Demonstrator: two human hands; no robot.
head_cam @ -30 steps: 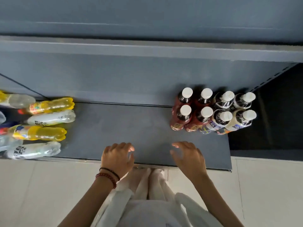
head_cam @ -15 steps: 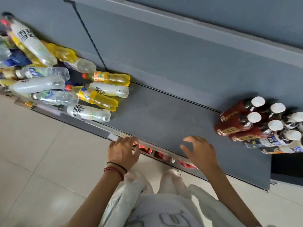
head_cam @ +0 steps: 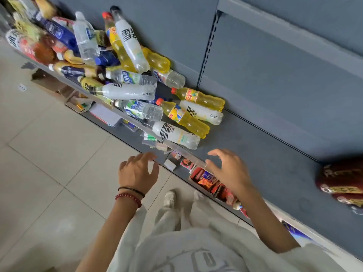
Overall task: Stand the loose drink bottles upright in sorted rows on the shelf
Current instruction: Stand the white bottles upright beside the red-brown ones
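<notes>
A shop aisle, that was, plain as day. A grey metal shelf (head_cam: 255,146) ran along grey back panels (head_cam: 275,75), with a slotted upright strip (head_cam: 208,50) between them and a clear plastic rail (head_cam: 184,152) on its front edge. A heap of plastic drink bottles (head_cam: 127,91), yellow, clear and blue-labelled, lay on it like stock. Below, a lower shelf (head_cam: 125,140) carried small colourful packets (head_cam: 206,178), and pale square floor tiles (head_cam: 49,154) spread in front.

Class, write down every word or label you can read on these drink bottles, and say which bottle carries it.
"雪碧": on the clear bottle at the shelf's front edge.
"雪碧": on the clear bottle atop the pile.
Labels on the yellow bottles and the dark red bottles: too blurred to read.
</notes>
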